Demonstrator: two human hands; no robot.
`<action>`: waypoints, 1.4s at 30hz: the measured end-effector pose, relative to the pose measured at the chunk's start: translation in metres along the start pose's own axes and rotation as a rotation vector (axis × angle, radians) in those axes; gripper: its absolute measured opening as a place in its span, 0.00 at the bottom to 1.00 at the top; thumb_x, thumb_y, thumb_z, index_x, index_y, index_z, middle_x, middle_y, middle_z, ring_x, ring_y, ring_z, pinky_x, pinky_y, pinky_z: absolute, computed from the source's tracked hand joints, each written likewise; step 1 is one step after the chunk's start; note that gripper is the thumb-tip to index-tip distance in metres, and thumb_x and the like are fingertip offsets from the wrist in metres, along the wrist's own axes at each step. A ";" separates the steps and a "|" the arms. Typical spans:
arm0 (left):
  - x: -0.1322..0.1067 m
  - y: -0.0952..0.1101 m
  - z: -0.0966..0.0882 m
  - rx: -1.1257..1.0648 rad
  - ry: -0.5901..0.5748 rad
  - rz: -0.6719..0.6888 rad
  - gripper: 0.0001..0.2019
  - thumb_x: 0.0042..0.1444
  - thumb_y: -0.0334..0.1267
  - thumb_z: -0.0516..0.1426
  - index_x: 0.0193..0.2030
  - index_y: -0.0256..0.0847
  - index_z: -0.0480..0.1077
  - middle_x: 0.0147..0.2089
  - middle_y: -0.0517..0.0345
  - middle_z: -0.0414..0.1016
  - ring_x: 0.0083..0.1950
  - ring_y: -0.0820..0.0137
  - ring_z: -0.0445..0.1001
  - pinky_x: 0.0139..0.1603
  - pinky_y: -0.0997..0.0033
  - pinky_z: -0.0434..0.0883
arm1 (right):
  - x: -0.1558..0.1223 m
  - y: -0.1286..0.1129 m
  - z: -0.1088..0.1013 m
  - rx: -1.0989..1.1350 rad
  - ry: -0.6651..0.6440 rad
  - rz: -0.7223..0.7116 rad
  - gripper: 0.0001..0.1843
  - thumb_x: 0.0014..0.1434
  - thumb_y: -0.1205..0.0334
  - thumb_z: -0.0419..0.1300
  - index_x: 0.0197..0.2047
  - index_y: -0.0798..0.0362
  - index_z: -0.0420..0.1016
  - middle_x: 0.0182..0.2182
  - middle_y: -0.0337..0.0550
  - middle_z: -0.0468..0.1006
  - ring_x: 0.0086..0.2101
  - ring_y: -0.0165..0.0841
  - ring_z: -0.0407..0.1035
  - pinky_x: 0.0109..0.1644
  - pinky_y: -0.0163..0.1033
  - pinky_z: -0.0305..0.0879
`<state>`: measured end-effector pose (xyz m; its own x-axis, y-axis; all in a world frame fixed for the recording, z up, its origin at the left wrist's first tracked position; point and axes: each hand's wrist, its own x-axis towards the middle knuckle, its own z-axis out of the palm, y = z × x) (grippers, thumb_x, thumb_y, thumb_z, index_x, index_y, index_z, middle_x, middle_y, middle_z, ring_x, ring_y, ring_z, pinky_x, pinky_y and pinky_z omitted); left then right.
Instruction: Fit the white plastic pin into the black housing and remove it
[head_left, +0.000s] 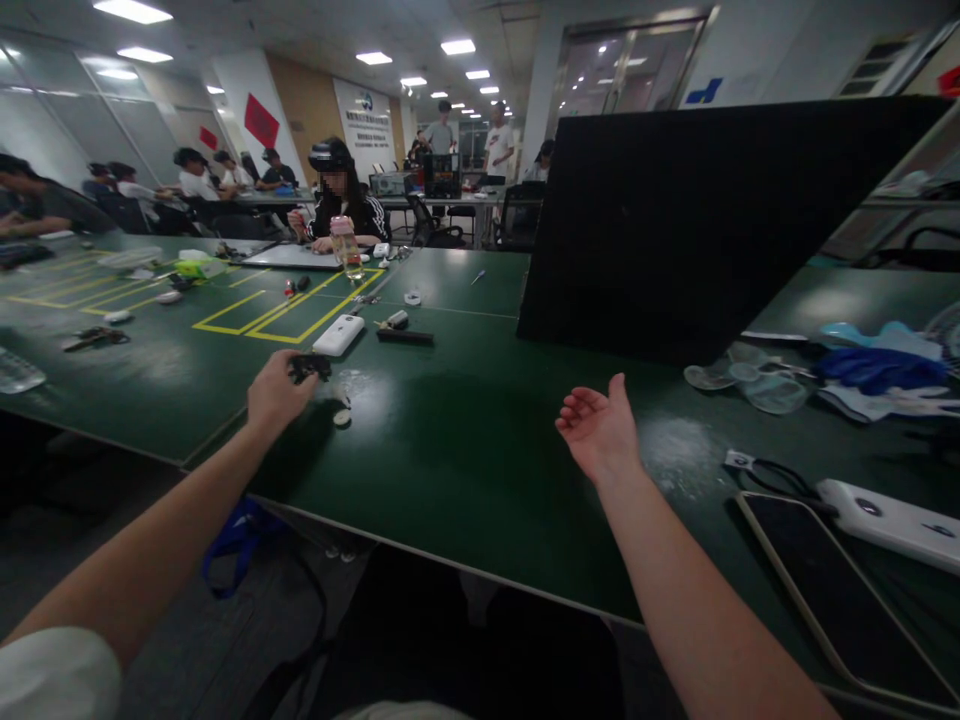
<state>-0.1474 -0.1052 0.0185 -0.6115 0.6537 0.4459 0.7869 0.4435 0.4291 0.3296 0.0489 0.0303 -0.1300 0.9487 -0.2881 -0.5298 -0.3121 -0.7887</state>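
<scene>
My left hand (pixel 276 398) is closed around the edge of a small dark part (pixel 310 368) with an uneven outline, just above the green table; its exact kind is too blurred to tell. Right beyond it lies a white power bank-like block (pixel 339 335). A small round white piece (pixel 342 417) rests on the table to the right of that hand. My right hand (pixel 602 428) is held over the table, palm turned up and inward, thumb stretched out and fingers loosely curled, with nothing in it.
A large black panel (pixel 675 230) stands at the right. Before it lie clear goggles (pixel 765 378), a blue glove (pixel 877 370), a phone (pixel 840 590) and a white power strip (pixel 896 520). A black bar (pixel 405 337) and a bottle (pixel 347 250) are farther off. Across sits another person (pixel 341 200).
</scene>
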 end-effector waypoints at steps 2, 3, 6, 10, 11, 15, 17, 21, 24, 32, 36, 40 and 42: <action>-0.002 0.010 0.019 -0.174 -0.001 -0.162 0.29 0.57 0.52 0.58 0.61 0.37 0.62 0.55 0.42 0.75 0.49 0.58 0.78 0.51 0.57 0.73 | -0.002 -0.001 0.001 0.011 -0.031 -0.012 0.31 0.56 0.27 0.54 0.37 0.49 0.75 0.30 0.40 0.77 0.29 0.32 0.71 0.32 0.40 0.69; -0.004 0.017 0.028 -0.255 -0.027 -0.186 0.29 0.58 0.53 0.56 0.61 0.36 0.61 0.55 0.42 0.75 0.48 0.60 0.78 0.50 0.59 0.74 | -0.002 -0.001 0.000 0.011 -0.042 -0.016 0.32 0.56 0.27 0.52 0.36 0.49 0.75 0.30 0.41 0.77 0.29 0.33 0.71 0.32 0.40 0.69; -0.014 0.043 0.053 -0.367 -0.155 -0.115 0.29 0.60 0.54 0.55 0.61 0.37 0.59 0.53 0.44 0.76 0.48 0.63 0.78 0.51 0.61 0.73 | -0.003 0.000 -0.001 -0.021 -0.069 -0.034 0.33 0.60 0.27 0.47 0.37 0.48 0.74 0.30 0.43 0.78 0.30 0.35 0.73 0.32 0.42 0.70; -0.026 0.089 0.070 -0.341 -0.334 0.078 0.28 0.62 0.54 0.53 0.62 0.38 0.57 0.53 0.43 0.76 0.50 0.60 0.78 0.53 0.57 0.72 | -0.002 0.000 -0.003 -0.054 -0.094 -0.080 0.33 0.62 0.29 0.43 0.36 0.48 0.73 0.30 0.44 0.78 0.32 0.36 0.74 0.33 0.43 0.70; -0.030 0.103 0.073 -0.328 -0.374 0.128 0.27 0.63 0.54 0.52 0.62 0.38 0.57 0.53 0.41 0.76 0.50 0.58 0.78 0.52 0.56 0.72 | -0.002 -0.001 -0.003 -0.050 -0.093 -0.085 0.33 0.62 0.29 0.42 0.36 0.48 0.73 0.30 0.44 0.78 0.32 0.36 0.74 0.33 0.43 0.69; -0.056 0.172 0.084 -0.306 -0.510 0.265 0.27 0.64 0.54 0.51 0.62 0.38 0.57 0.53 0.38 0.76 0.49 0.55 0.79 0.50 0.55 0.72 | -0.003 -0.003 -0.001 -0.011 -0.079 -0.079 0.38 0.59 0.24 0.40 0.34 0.49 0.74 0.29 0.44 0.78 0.29 0.35 0.72 0.31 0.43 0.68; -0.077 0.209 0.089 -0.344 -0.601 0.341 0.27 0.65 0.56 0.49 0.62 0.38 0.56 0.52 0.38 0.76 0.47 0.55 0.79 0.47 0.55 0.73 | -0.003 -0.003 0.000 0.018 -0.070 -0.086 0.39 0.58 0.23 0.40 0.33 0.49 0.74 0.28 0.44 0.77 0.28 0.35 0.71 0.31 0.42 0.67; -0.119 0.271 0.098 -0.407 -0.642 0.603 0.25 0.64 0.53 0.53 0.59 0.38 0.60 0.51 0.41 0.77 0.52 0.55 0.78 0.63 0.48 0.65 | -0.002 -0.005 -0.001 0.052 -0.050 -0.149 0.40 0.57 0.23 0.38 0.31 0.49 0.73 0.26 0.44 0.75 0.27 0.33 0.70 0.29 0.40 0.65; -0.136 0.293 0.100 -0.419 -0.658 0.681 0.24 0.63 0.51 0.54 0.59 0.38 0.61 0.53 0.42 0.76 0.55 0.55 0.76 0.69 0.42 0.56 | 0.000 -0.009 -0.003 0.025 -0.015 -0.192 0.40 0.58 0.23 0.37 0.29 0.49 0.72 0.25 0.44 0.74 0.25 0.33 0.69 0.27 0.41 0.63; -0.093 0.249 0.074 -0.698 -0.481 0.356 0.23 0.65 0.51 0.53 0.61 0.40 0.59 0.54 0.44 0.73 0.53 0.60 0.74 0.55 0.55 0.71 | -0.014 -0.011 0.001 -0.571 -0.033 -0.440 0.29 0.57 0.29 0.54 0.34 0.46 0.78 0.33 0.46 0.78 0.35 0.39 0.71 0.37 0.46 0.68; -0.067 0.200 0.076 -0.729 -0.387 0.229 0.23 0.63 0.48 0.55 0.60 0.41 0.56 0.46 0.51 0.75 0.43 0.65 0.76 0.46 0.62 0.72 | -0.034 0.012 0.019 -1.273 -0.482 -0.729 0.15 0.55 0.47 0.68 0.44 0.42 0.80 0.47 0.43 0.79 0.51 0.46 0.69 0.56 0.57 0.63; -0.063 0.175 0.079 -0.583 -0.445 0.242 0.23 0.60 0.47 0.58 0.58 0.43 0.58 0.44 0.52 0.77 0.39 0.64 0.77 0.42 0.61 0.72 | -0.037 0.031 0.030 -1.603 -0.756 -0.746 0.13 0.61 0.53 0.62 0.49 0.41 0.79 0.51 0.41 0.78 0.54 0.45 0.68 0.58 0.57 0.63; -0.067 0.176 0.076 -0.539 -0.460 0.256 0.23 0.60 0.47 0.58 0.58 0.44 0.59 0.45 0.50 0.77 0.41 0.62 0.77 0.43 0.61 0.72 | -0.032 0.034 0.028 -1.671 -0.755 -0.730 0.12 0.63 0.53 0.59 0.48 0.42 0.79 0.49 0.42 0.79 0.51 0.44 0.70 0.54 0.55 0.67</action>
<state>0.0384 -0.0240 0.0048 -0.2257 0.9386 0.2611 0.6780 -0.0412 0.7339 0.2920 0.0090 0.0279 -0.7975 0.5800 0.1661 0.4848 0.7800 -0.3957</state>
